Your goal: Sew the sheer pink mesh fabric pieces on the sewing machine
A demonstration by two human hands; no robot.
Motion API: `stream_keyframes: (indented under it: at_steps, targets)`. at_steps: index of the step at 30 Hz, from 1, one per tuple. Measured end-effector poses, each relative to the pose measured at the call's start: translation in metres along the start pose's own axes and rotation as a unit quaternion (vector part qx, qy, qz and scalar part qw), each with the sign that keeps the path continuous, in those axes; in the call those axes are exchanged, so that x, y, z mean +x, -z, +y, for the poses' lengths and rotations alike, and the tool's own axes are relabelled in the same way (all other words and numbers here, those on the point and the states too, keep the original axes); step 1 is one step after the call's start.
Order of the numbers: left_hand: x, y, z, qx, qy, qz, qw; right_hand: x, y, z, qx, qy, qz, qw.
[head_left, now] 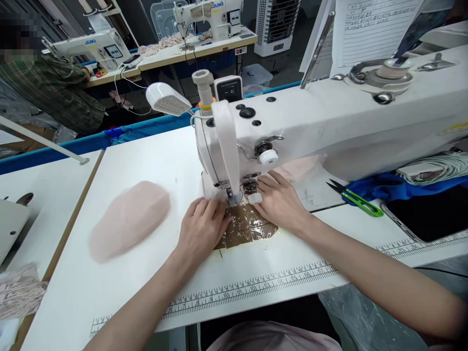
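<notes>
A white sewing machine [329, 122] stands on the white table [146, 161], with its needle and presser foot [234, 195] just ahead of my hands. My left hand [203, 229] lies left of the foot, its fingers curled and pressed down onto something small that I cannot make out. My right hand [280, 200] rests to the right of the foot, fingers together and pointing at the needle, pressing a pale piece there. Both hands lie on a brown taped patch [248, 226] of the machine bed. A pile of pale pink fabric [127, 219] lies to the left.
Green thread snips [356, 199] lie right of my hand, beside blue cloth [387, 187] and a dark phone [424, 214]. A ruler strip [256, 287] runs along the table's front edge. A lamp [168, 99] hangs by the machine head. Another person [47, 87] sits at far left.
</notes>
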State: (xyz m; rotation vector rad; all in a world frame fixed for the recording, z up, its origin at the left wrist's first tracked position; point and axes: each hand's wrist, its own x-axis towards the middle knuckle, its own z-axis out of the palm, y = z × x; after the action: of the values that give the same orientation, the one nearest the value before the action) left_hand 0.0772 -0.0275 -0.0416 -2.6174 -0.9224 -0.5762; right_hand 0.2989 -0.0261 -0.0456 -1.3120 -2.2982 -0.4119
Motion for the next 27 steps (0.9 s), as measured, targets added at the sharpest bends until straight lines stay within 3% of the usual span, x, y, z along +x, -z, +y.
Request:
stream_keyframes:
  at_steps: [3, 7, 10, 16, 18, 20, 23, 25, 27]
  targets:
    - [-0.004, 0.007, 0.013, -0.057, -0.120, 0.018, 0.991, 0.002, 0.001, 0.002, 0.000, 0.003, 0.004, 1.000]
    - [-0.008, 0.018, 0.029, -0.132, -0.270, 0.021, 0.953, 0.003, 0.000, 0.003, -0.010, 0.006, -0.005, 1.000]
    - [-0.010, 0.025, 0.034, -0.145, -0.303, 0.020, 0.942, 0.002, -0.001, 0.003, -0.011, 0.007, -0.010, 1.000]
    - [-0.011, 0.028, 0.031, -0.157, -0.309, 0.022, 0.938, 0.001, -0.002, 0.004, 0.007, -0.001, -0.017, 1.000]
    - [-0.008, 0.027, 0.026, -0.155, -0.276, 0.039, 0.948, 0.001, -0.001, 0.003, 0.010, -0.003, -0.021, 1.000]
    - [-0.006, 0.024, 0.019, -0.113, -0.177, 0.043, 0.977, 0.001, 0.001, 0.001, 0.011, -0.007, -0.023, 1.000]
    - [-0.009, 0.018, 0.009, -0.001, -0.008, -0.021, 1.000, -0.002, 0.001, 0.000, 0.022, -0.007, -0.021, 1.000]
    - [-0.016, 0.013, 0.007, 0.003, 0.018, -0.105, 0.994, -0.002, -0.003, 0.002, 0.034, -0.021, -0.016, 0.999]
    - [-0.025, 0.007, 0.007, -0.027, 0.040, -0.151, 0.987, 0.000, -0.008, 0.003, 0.033, -0.011, -0.038, 0.999]
